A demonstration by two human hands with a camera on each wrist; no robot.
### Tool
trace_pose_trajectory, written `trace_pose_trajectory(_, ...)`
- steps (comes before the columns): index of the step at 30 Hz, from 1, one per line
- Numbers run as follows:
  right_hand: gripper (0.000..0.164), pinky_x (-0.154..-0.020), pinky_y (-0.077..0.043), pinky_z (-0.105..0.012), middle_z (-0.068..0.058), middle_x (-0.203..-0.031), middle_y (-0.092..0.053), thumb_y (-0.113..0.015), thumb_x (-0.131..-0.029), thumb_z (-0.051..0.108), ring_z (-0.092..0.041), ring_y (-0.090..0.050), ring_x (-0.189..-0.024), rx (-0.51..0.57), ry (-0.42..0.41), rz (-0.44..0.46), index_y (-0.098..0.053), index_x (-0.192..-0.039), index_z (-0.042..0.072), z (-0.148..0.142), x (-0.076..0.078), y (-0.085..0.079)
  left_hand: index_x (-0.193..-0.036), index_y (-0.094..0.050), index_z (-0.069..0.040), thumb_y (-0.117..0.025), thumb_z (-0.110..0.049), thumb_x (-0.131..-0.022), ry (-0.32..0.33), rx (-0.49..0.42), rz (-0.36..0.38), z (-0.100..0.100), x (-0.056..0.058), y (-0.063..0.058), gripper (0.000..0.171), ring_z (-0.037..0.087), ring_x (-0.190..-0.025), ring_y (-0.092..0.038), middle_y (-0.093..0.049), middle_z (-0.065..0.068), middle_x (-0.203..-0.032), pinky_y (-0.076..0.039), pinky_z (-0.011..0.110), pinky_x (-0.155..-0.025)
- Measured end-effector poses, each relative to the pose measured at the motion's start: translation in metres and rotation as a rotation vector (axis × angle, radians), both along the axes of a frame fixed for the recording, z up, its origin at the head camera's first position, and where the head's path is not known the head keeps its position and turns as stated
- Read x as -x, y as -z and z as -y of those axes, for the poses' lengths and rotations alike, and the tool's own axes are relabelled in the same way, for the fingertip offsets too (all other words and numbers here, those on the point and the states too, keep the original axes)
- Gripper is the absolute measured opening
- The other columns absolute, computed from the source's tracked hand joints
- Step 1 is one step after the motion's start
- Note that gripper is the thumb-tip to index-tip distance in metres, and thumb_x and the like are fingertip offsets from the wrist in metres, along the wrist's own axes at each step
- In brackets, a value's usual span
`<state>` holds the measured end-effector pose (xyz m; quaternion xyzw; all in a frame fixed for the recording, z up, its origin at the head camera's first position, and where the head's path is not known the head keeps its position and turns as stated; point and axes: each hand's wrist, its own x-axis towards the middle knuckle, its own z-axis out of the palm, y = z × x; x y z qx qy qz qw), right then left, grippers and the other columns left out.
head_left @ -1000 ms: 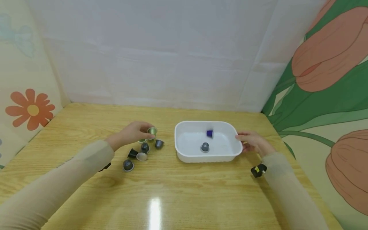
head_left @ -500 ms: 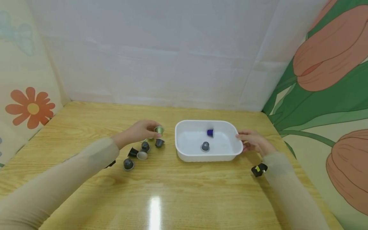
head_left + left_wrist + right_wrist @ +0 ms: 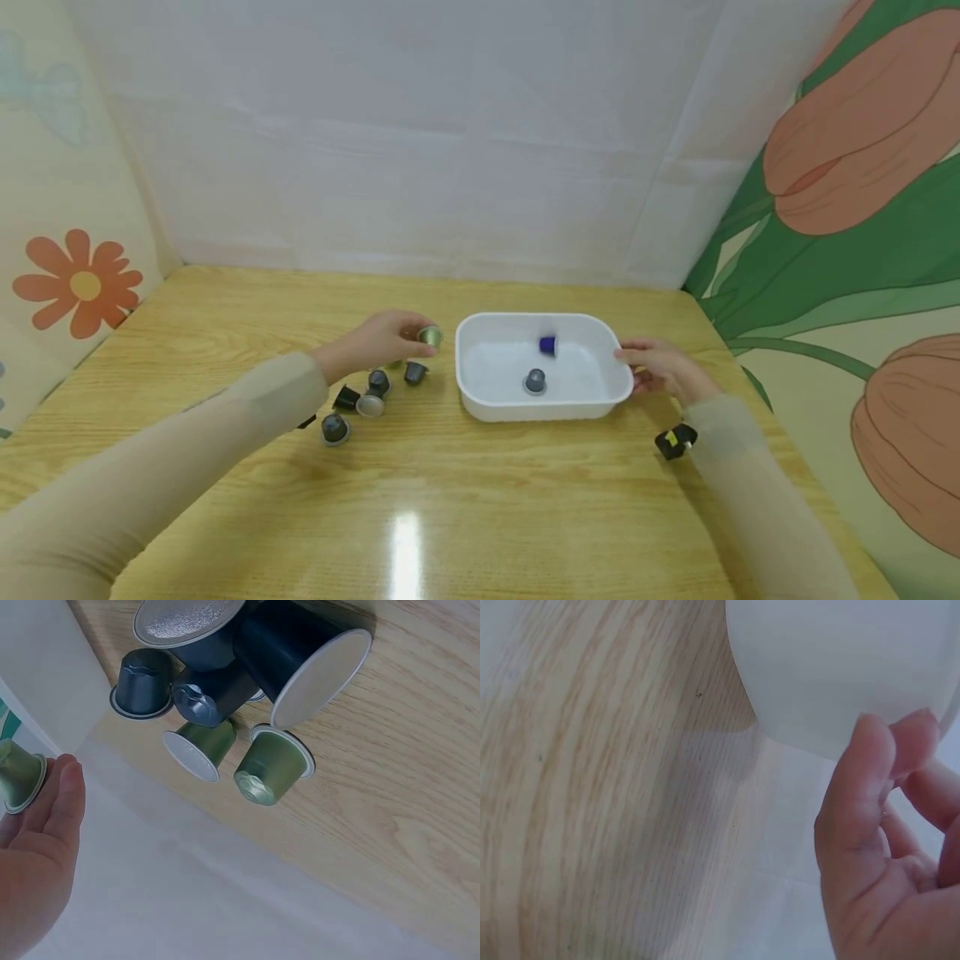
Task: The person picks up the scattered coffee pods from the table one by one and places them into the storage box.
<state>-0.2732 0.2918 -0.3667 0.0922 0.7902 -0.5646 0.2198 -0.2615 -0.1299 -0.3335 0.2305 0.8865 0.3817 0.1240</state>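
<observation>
Wooden table [image 3: 525,500] before a white cloth [image 3: 420,167] — green pod [image 3: 431,336] just left of the white tub [image 3: 536,412].
Left hand [image 3: 388,335] pinches the pod in a narrow grip, near but apart from the tub's left end; the tub's long axis runs left to right, and the right hand [image 3: 662,367] holds its right end — pale green, the pod is a tapered cup with a flared rim.
</observation>
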Motion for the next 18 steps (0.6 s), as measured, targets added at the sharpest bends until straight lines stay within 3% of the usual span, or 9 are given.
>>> trace_pose_trajectory(8, 0.058, -0.057, -0.054, -0.024, -0.003, -0.085, -0.057, -0.054, -0.1, 0.018, -0.012, -0.059, -0.06, -0.024, 0.003, -0.001, -0.029, -0.148, -0.005, 0.0, 0.0, -0.001, -0.123, -0.061, 0.004, -0.069, -0.013, -0.092, 0.011, -0.027, -0.042, -0.013, 0.002, 0.0, 0.037, 0.032, -0.108, -0.061, -0.066, 0.015, -0.11, -0.051, 0.044, -0.093)
trace_pose_trajectory(18, 0.057, -0.055, -0.053, -0.023, -0.002, -0.079, -0.055, -0.053, -0.1, 0.017, -0.01, -0.058, -0.057, -0.004, 0.007, 0.002, -0.03, -0.147, -0.005, 0.0, 0.0, -0.001, -0.123, -0.061, 0.004, -0.07, -0.012, -0.09, 0.046, -0.02, -0.03, -0.029, 0.005, -0.005, 0.038, 0.031, -0.109, -0.061, -0.066, 0.016, -0.116, -0.05, 0.042, -0.096)
